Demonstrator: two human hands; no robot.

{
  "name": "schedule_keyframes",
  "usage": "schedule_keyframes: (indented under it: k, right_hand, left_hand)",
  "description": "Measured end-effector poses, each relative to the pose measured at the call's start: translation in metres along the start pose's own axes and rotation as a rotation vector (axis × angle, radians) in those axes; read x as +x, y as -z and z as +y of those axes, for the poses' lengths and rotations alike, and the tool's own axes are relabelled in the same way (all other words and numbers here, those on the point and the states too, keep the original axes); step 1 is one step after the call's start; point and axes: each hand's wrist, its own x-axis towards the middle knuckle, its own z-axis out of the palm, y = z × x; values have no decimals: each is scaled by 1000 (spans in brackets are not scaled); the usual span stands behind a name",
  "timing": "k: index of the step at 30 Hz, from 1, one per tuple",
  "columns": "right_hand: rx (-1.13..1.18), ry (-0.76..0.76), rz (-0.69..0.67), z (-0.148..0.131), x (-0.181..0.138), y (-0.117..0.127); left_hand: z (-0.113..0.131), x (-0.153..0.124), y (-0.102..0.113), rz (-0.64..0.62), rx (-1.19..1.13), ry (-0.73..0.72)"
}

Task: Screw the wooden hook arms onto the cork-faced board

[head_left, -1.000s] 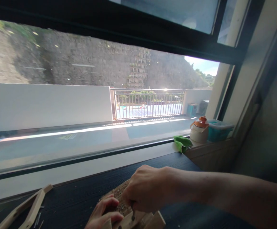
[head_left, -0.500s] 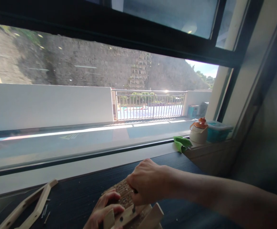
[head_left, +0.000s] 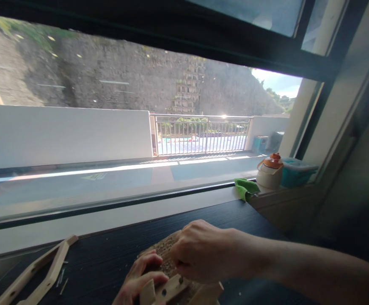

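At the bottom of the view lies a wooden piece [head_left: 162,245] whose top is covered with rows of small bumps or holes. A pale wooden bar [head_left: 170,289] with dark round holes sits across its near part, with short wooden blocks beside it. My left hand [head_left: 136,275] wraps round the left side of this wooden piece, fingers bent over its edge. Above the piece my right hand [head_left: 200,250] is closed in a fist close to one of the bar's holes. What it grips, if anything, is hidden.
Angled wooden bars [head_left: 49,269] and several thin metal pins [head_left: 62,277] lie on the dark table [head_left: 108,254] at left. A green cloth [head_left: 246,188], a white bottle with orange lid [head_left: 269,173] and a teal box [head_left: 297,173] are on the windowsill at right.
My right hand has turned and dropped slightly, and a dark spot seen under its fingers is now covered. My left hand keeps its hold. The view has shifted a little.
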Motion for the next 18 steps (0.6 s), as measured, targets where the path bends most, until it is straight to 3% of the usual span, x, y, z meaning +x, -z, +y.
schedule_keyframes:
  k: [3,7,18]
  right_hand:
    - [78,-150,51,5,5,-8]
    - [64,-204,51,5,6,-8]
    - [-14,41,-50,2,-13,11]
  left_hand:
    - [-1,1,-1,8,7,-6]
    - [2,4,0,16,4,-12]
    - [14,3,7,-14,-23,28]
